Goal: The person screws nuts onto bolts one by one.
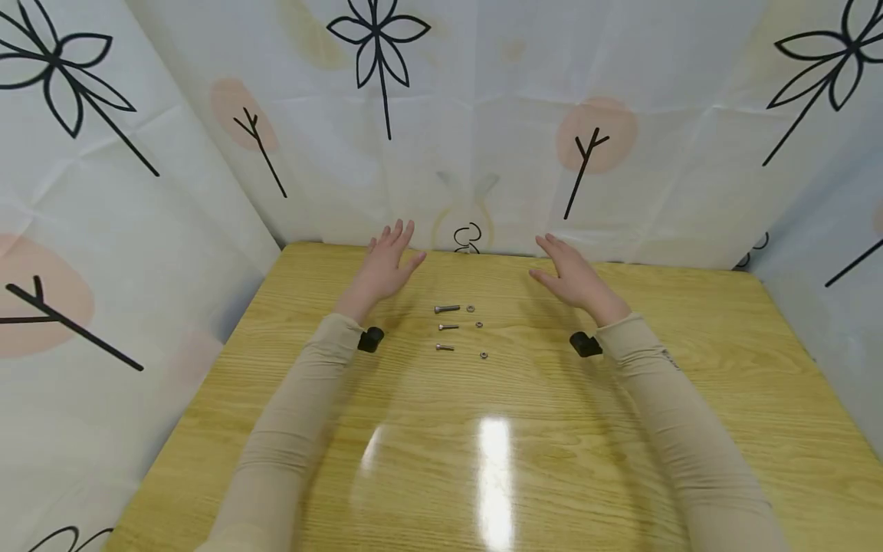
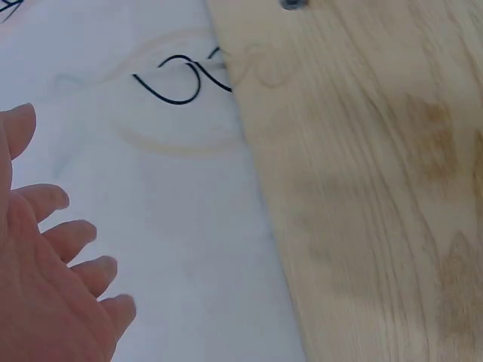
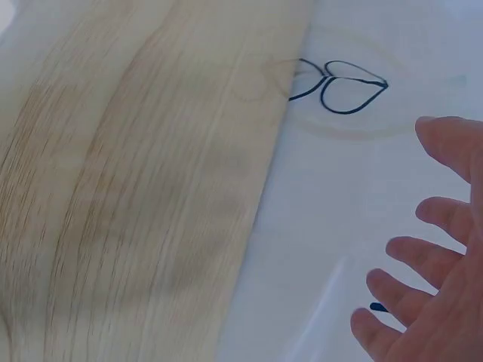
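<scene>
Both hands hover over the far part of the wooden table, fingers spread and holding nothing. The left hand (image 1: 384, 268) is left of the small hardware in the head view, and the right hand (image 1: 571, 276) is to its right. Between them lie three screws in a column: the largest screw (image 1: 447, 309) at the back, a smaller screw (image 1: 448, 327) in the middle, and a short screw (image 1: 444, 348) in front. Right of each lies a nut: the back nut (image 1: 471, 308), the middle nut (image 1: 479, 324) and the front nut (image 1: 484, 355).
The wooden table (image 1: 552, 460) meets a hanging white cloth (image 1: 469, 176) with plant drawings at its back edge. More cloth hangs along the left and right sides. Black wrist cameras, left camera (image 1: 371, 340) and right camera (image 1: 585, 344), sit at the sleeve cuffs.
</scene>
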Tool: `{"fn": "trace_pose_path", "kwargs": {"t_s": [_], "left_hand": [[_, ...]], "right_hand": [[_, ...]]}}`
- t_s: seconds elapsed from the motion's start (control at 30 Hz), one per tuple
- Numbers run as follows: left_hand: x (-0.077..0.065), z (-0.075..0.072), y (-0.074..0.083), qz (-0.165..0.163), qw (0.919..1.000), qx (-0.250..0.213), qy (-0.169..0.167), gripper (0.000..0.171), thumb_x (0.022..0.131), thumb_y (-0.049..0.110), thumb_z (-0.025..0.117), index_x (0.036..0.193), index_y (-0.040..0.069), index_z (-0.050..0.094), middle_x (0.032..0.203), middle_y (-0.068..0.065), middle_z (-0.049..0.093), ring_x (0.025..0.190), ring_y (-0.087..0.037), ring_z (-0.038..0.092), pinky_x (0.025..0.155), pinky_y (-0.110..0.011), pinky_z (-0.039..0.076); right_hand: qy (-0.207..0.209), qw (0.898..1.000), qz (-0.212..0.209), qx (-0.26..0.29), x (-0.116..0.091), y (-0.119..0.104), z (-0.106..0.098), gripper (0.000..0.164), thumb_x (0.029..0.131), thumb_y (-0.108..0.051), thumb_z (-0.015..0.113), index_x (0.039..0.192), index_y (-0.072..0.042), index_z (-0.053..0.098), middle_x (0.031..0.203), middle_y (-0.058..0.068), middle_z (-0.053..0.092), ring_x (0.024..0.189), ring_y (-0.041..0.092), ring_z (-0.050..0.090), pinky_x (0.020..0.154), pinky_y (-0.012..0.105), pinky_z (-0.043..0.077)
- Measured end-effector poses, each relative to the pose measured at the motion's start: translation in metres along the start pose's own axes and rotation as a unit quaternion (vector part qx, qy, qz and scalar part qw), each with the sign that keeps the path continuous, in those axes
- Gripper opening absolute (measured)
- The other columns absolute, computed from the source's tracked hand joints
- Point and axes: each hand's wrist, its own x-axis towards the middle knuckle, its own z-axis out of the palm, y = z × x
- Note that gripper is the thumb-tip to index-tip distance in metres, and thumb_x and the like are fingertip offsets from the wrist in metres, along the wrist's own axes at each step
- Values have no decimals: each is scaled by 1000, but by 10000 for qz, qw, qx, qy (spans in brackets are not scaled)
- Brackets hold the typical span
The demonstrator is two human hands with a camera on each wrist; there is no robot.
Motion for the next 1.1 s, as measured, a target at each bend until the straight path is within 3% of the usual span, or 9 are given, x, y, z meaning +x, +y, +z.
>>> {"fn": "trace_pose_path", "kwargs": {"t_s": [0.17,0.33,0.5,0.63,0.73,0.83,0.93,1.0,1.1], "left_hand": [[-5,-10,4,121,9943,-1058,107,70,100,50,40,155,17,12,159,-7,10,145,-27,5,119,-43,6],[-7,-13,2,89,9770,-2121,223,67,99,46,48,154,18,21,157,-5,21,142,-26,20,117,-41,21],[-9,-15,2,98,9396,-3403,348,58,100,34,53,149,11,34,151,-8,35,137,-24,34,112,-39,33],[-10,-14,0,39,9158,-4000,360,53,100,27,55,146,8,38,144,-10,45,131,-25,43,109,-40,38],[-8,-11,-3,-51,8863,-4628,178,51,100,22,54,146,5,39,143,-13,45,131,-28,42,109,-42,38],[-8,-5,-6,-223,8482,-5291,-137,49,101,19,52,145,5,39,143,-16,44,132,-30,41,110,-44,36],[-7,5,-9,-352,8210,-5678,-479,47,102,18,50,145,2,38,144,-20,42,133,-34,39,111,-46,34],[-6,13,-12,-432,8122,-5783,-634,46,102,17,49,144,0,39,143,-22,41,132,-36,38,111,-47,33],[-6,25,-16,-502,8092,-5797,-812,44,103,15,48,143,-2,39,143,-24,41,131,-39,39,111,-48,33]], "right_hand": [[85,9896,195,1425,0,-6,-4,63,101,-28,51,152,-7,21,154,18,22,140,36,21,114,53,22],[126,9609,174,2761,2,-8,-6,55,102,-21,50,150,-3,28,148,22,33,135,38,32,111,52,31],[-69,9275,357,3721,2,-10,-6,51,102,-18,50,148,-4,32,145,20,39,131,34,39,110,50,33],[-336,8930,430,4468,1,-15,-6,52,102,-17,48,148,-2,29,145,22,36,133,34,35,113,46,31],[-499,8698,461,4887,1,-18,-4,52,103,-16,46,148,1,26,147,25,32,135,36,32,114,44,29],[-621,8626,442,5002,2,-19,2,53,104,-20,43,148,1,24,148,26,30,136,37,31,114,44,29],[-685,8608,404,5026,4,-18,12,53,105,-22,43,148,2,25,147,26,32,135,38,33,113,45,30],[-730,8575,422,5076,6,-18,19,51,105,-21,42,147,2,26,146,26,33,134,38,34,112,45,31],[-828,8527,469,5136,9,-19,30,49,105,-18,42,147,2,28,146,27,34,132,38,37,112,45,32]]}}
